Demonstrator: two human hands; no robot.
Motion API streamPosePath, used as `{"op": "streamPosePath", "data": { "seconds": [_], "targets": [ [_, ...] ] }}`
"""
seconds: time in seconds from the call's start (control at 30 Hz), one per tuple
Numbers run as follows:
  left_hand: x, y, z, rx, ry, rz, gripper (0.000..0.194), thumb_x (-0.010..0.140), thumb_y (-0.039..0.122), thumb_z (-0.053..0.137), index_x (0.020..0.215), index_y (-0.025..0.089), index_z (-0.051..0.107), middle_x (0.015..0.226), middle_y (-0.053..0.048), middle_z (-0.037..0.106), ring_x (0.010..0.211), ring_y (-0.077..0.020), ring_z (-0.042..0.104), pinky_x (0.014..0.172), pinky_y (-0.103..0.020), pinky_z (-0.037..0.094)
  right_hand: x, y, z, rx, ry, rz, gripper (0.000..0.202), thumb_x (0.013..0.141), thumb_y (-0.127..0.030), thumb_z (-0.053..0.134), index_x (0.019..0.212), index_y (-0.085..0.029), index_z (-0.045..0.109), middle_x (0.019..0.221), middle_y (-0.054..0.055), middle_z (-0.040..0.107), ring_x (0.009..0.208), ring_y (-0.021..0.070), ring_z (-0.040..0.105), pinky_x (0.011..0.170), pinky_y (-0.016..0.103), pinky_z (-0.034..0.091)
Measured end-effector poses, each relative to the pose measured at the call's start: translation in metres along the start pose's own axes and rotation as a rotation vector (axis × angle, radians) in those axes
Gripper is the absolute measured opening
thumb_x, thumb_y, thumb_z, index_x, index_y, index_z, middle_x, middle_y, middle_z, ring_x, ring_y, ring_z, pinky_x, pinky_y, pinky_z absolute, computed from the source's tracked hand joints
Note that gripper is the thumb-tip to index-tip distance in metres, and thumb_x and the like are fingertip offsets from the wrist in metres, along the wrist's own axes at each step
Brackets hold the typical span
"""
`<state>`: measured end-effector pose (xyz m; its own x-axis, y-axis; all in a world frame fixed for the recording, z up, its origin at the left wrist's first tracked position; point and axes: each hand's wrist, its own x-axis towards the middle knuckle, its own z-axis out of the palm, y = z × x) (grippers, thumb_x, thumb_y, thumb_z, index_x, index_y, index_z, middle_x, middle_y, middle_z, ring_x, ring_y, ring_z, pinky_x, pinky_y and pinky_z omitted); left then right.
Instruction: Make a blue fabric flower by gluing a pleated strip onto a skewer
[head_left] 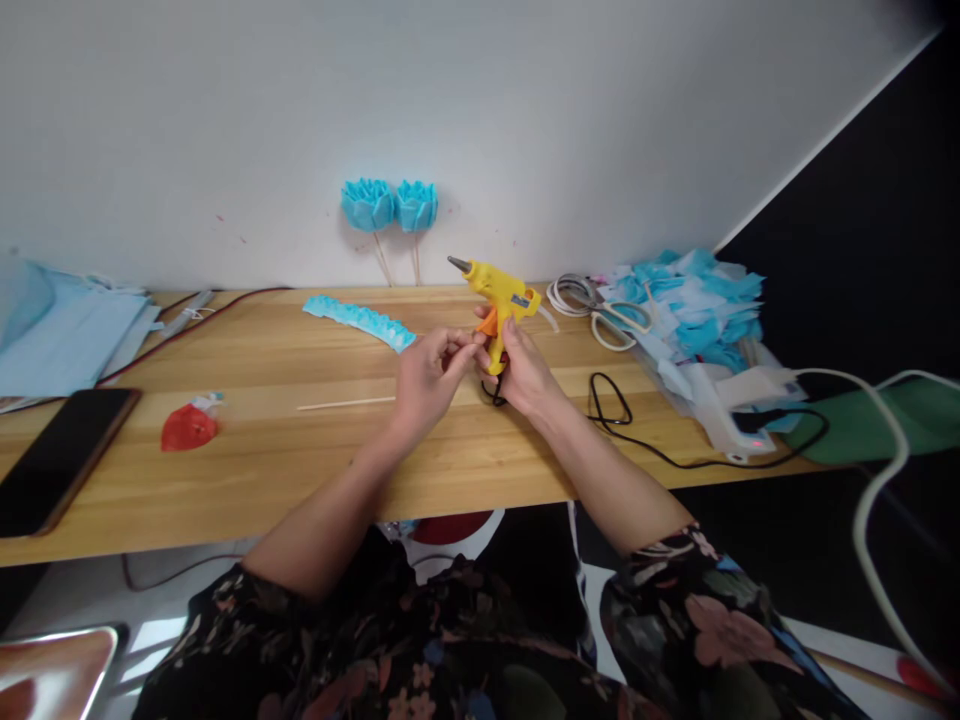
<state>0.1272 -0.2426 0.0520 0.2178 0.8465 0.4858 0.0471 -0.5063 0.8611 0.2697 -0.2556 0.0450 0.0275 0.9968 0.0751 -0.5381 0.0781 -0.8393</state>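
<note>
My right hand [527,372] is wrapped round the handle of a yellow hot glue gun [491,285] with an orange trigger, its metal nozzle pointing up and left. Close beside the handle, the fingers of my left hand [435,370] are pinched together near my right fingertips. What they hold, if anything, is hidden. A thin wooden stick [345,404] lies on the table, one end passing out of sight at my left wrist. Just beyond my left hand lies a gathered strip of light blue material [360,320].
Two blue flowers on sticks [368,205] lean against the wall. Scissors [615,315] and a heap of blue and white pieces [690,305] lie right, near a power strip [724,410] and black cord [652,452]. A phone [60,460] and red item [189,428] lie left.
</note>
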Motion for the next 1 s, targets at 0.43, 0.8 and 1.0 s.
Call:
{"op": "streamPosePath", "data": {
  "seconds": [0.43, 0.8, 1.0],
  "targets": [
    [0.001, -0.003, -0.002, -0.122, -0.025, -0.047, 0.024, 0.092, 0.038, 0.068, 0.079, 0.02, 0.06, 0.066, 0.002, 0.064, 0.059, -0.0107, 0.055, 0.061, -0.025, 0.044, 0.009, -0.02, -0.008, 0.205, 0.162, 0.081, 0.036, 0.093, -0.056, 0.071, 0.101, -0.023, 0.06, 0.067, -0.009, 0.052, 0.048, 0.0045, 0.039, 0.037, 0.017, 0.019],
    [-0.048, 0.083, -0.064, 0.063, -0.241, -0.029, 0.036, 0.106, 0.031, 0.046, 0.073, 0.021, 0.055, 0.072, -0.002, 0.061, 0.069, -0.0144, 0.059, 0.067, -0.026, 0.048, 0.014, -0.022, -0.016, 0.339, 0.19, 0.107, 0.03, 0.11, -0.049, 0.045, 0.106, -0.023, 0.06, 0.065, -0.009, 0.053, 0.046, 0.0038, 0.042, 0.035, 0.015, 0.021],
    [-0.169, 0.066, -0.165, 0.517, -0.641, -0.224, 0.033, 0.1, 0.035, 0.052, 0.07, 0.023, 0.057, 0.065, 0.0, 0.065, 0.056, -0.0147, 0.06, 0.053, -0.022, 0.049, 0.012, -0.021, -0.016, 0.362, 0.138, 0.094, 0.026, 0.107, -0.047, 0.053, 0.106, -0.023, 0.061, 0.067, -0.008, 0.052, 0.048, 0.004, 0.043, 0.036, 0.015, 0.023]
  ]
}}
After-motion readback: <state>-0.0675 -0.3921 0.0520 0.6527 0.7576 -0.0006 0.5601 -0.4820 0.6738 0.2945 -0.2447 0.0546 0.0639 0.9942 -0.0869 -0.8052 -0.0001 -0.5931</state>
